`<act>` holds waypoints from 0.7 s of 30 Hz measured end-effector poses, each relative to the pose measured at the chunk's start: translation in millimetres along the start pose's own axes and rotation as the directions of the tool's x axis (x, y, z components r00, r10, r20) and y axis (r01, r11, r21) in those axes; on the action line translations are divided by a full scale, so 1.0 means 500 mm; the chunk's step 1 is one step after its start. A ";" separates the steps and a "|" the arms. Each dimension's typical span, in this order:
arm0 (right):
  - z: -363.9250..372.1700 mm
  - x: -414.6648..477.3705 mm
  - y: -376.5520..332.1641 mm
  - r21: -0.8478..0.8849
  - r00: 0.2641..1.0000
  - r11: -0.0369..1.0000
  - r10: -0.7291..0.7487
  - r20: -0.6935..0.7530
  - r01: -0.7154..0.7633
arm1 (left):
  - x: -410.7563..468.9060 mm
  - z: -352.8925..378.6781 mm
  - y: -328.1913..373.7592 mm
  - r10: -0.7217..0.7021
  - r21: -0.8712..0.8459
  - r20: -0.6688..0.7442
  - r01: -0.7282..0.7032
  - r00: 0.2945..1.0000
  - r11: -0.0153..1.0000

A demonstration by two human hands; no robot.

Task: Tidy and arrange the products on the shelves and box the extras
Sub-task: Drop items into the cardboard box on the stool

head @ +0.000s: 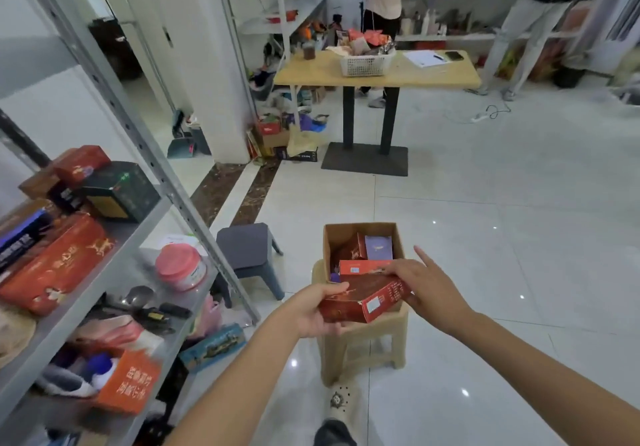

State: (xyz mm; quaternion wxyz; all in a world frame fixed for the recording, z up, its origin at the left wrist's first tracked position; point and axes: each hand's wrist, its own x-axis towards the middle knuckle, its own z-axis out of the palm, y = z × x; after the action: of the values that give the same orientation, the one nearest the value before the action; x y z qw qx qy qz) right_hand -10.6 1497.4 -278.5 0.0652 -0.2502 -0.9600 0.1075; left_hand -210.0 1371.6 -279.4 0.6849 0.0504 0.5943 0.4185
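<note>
One red carton (pixel 363 302), just above the near rim of the cardboard box (pixel 360 229) on the stool (pixel 363 345). Left hand (pixel 311 310) curled round its left end, right hand (pixel 426 289) pinching the right edge, index finger straight. Seems light, stiff, easily dented; best taken by the ends.

Bright, glare-flecked, blurred, edge-warped.

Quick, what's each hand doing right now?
Left hand: grips the left end of the red carton.
Right hand: holds its right end, index finger sticking out.
</note>
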 end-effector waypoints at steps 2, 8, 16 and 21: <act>0.020 0.044 0.037 -0.008 0.995 0.997 0.083 0.047 -0.082 | 0.066 -0.012 0.045 -0.011 0.008 0.015 0.011 1.000 1.000; 0.076 0.212 0.162 -0.105 0.879 0.886 0.462 0.116 -0.452 | 0.278 -0.128 0.144 0.374 0.853 -0.353 0.130 0.857 0.506; 0.222 0.360 0.257 0.727 0.690 0.254 0.607 0.394 -0.638 | 0.496 -0.224 0.159 0.564 0.977 -0.202 0.205 0.801 0.058; 0.347 0.389 0.285 0.354 0.524 0.399 0.747 0.410 -0.846 | 0.612 -0.190 0.160 0.543 0.991 -0.124 0.129 0.830 0.029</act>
State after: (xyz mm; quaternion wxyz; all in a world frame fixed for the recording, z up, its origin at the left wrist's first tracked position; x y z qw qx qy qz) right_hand -143.7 1684.7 -466.8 -0.0199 -0.6405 -0.6554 0.3998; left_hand -349.7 1576.2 -497.5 0.2154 0.4873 0.8462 -0.0044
